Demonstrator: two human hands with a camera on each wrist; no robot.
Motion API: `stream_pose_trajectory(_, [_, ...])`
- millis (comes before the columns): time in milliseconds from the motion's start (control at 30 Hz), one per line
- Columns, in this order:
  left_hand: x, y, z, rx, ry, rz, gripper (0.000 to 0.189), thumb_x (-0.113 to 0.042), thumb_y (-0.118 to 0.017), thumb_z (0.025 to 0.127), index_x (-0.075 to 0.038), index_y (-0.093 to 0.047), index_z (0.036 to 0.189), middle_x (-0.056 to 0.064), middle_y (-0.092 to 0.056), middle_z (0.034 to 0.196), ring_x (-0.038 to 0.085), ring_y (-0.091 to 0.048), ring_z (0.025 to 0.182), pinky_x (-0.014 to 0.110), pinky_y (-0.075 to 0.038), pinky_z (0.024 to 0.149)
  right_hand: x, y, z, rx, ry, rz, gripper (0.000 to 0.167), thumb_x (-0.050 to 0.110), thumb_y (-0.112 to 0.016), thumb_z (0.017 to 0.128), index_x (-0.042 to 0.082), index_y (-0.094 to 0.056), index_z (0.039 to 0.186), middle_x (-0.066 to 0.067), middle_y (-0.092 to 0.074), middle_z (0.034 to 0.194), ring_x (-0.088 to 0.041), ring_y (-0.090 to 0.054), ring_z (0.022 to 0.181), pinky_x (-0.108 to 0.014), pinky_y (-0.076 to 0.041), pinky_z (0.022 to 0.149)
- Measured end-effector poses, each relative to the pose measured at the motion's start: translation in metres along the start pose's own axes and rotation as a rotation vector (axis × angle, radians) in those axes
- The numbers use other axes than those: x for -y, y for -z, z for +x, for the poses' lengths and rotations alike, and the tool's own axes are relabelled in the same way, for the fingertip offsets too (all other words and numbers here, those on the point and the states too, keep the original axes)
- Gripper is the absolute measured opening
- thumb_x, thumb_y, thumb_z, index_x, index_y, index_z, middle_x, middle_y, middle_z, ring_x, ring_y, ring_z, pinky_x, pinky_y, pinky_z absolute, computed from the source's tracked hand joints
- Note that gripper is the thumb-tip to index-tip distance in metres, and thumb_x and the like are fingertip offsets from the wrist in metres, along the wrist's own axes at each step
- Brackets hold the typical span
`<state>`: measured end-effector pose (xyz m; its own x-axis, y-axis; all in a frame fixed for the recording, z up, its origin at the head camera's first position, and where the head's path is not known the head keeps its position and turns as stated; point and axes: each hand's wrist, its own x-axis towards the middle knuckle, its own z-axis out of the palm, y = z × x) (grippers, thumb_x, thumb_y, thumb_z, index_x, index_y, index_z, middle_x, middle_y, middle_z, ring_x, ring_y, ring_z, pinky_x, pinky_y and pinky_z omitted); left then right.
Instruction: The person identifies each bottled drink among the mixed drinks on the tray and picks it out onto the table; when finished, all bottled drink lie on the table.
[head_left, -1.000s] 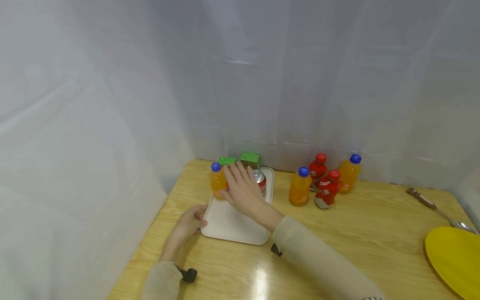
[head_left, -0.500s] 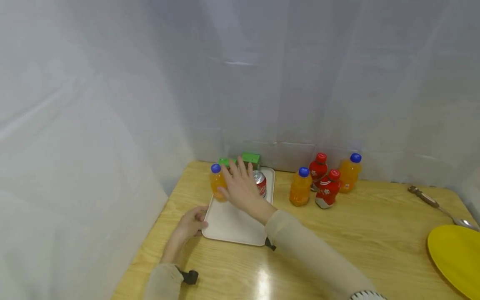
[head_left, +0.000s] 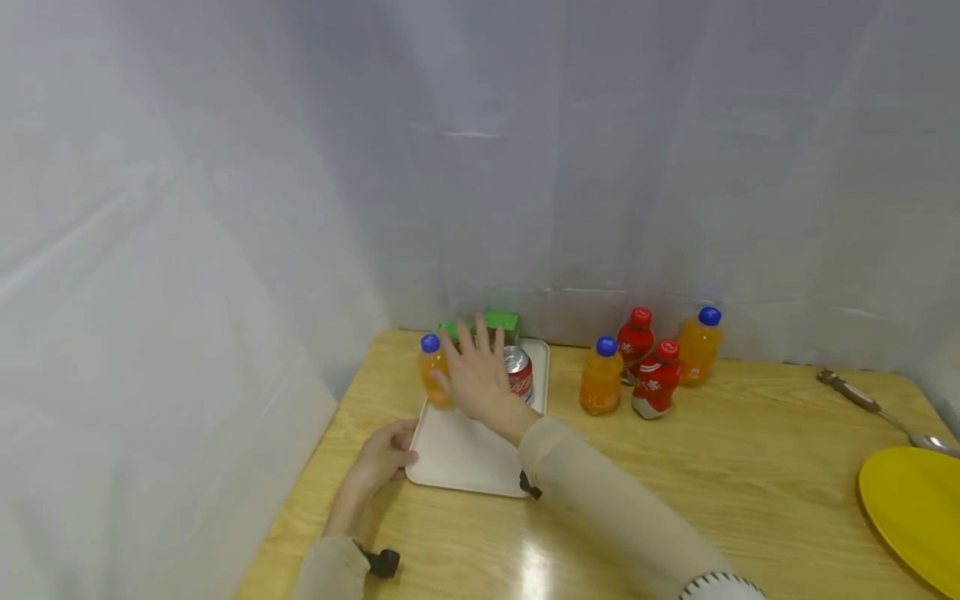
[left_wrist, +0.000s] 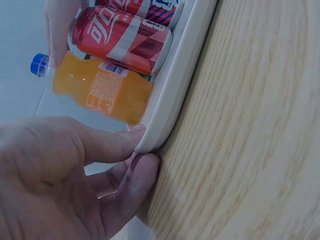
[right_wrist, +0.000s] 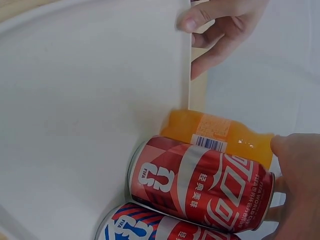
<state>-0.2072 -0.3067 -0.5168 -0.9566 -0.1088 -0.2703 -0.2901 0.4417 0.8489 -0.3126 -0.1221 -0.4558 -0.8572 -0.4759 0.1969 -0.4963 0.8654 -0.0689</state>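
My left hand (head_left: 381, 454) pinches the near left edge of a white tray (head_left: 461, 467) between thumb and fingers. On the tray's far part stands an orange soda bottle (left_wrist: 97, 87) with a blue cap. Red cola cans (right_wrist: 200, 182) stand beside it, one with blue stripes (right_wrist: 132, 227). Over these drinks lies my right hand (head_left: 480, 379), its fingers straight and spread. Its thumb is right at the bottle's neck in the right wrist view. In the head view this hand hides part of the cans and the bottle's side. Green boxes (head_left: 502, 320) stand behind it.
Right of the tray stand an orange soda bottle (head_left: 601, 379), a second one (head_left: 699, 350) and red bottles (head_left: 657, 383). Farther right lie a spoon (head_left: 858, 400) and a yellow plate (head_left: 918, 508). Plastic sheeting (head_left: 480, 192) rises behind the wooden table (head_left: 712, 467).
My right hand's fingers have spread, and it has shifted slightly left, showing more of a can. My left hand keeps its hold on the tray. The head view has tilted a little.
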Motion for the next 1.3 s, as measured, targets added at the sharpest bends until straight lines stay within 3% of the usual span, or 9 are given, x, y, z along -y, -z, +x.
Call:
stream_pose_trajectory(433, [-0.002, -0.003, 0.000, -0.003, 0.005, -0.019, 0.057, 0.011, -0.064, 0.095, -0.002, -0.055, 0.150, 0.008, -0.053, 0.097, 0.020, -0.061, 0.084, 0.029, -0.061, 0.068, -0.003, 0.000, 0.003, -0.006, -0.027, 0.041, 0.080, 0.074, -0.047, 0.099, 0.029, -0.037, 0.164, -0.009, -0.029, 0.174, -0.041, -0.017, 0.164, -0.068, -0.020, 0.130])
stream_pose_trajectory(900, [0.001, 0.001, -0.001, -0.009, -0.014, -0.016, 0.058, 0.013, -0.065, 0.092, 0.002, -0.055, 0.148, 0.008, -0.053, 0.094, 0.019, -0.058, 0.081, 0.030, -0.060, 0.065, 0.003, -0.004, -0.006, -0.064, 0.086, 0.115, 0.074, 0.063, -0.058, 0.100, 0.023, -0.043, 0.159, 0.004, -0.050, 0.163, -0.031, -0.027, 0.163, -0.066, -0.019, 0.131])
stream_pose_trajectory(1300, [0.001, -0.001, -0.002, -0.019, -0.012, -0.006, 0.059, 0.013, -0.065, 0.092, 0.002, -0.054, 0.149, 0.010, -0.055, 0.094, 0.019, -0.058, 0.079, 0.029, -0.059, 0.064, 0.012, -0.010, -0.010, -0.091, 0.173, 0.201, 0.067, 0.048, -0.069, 0.100, 0.015, -0.048, 0.154, -0.006, -0.059, 0.155, -0.028, -0.042, 0.155, -0.060, -0.021, 0.133])
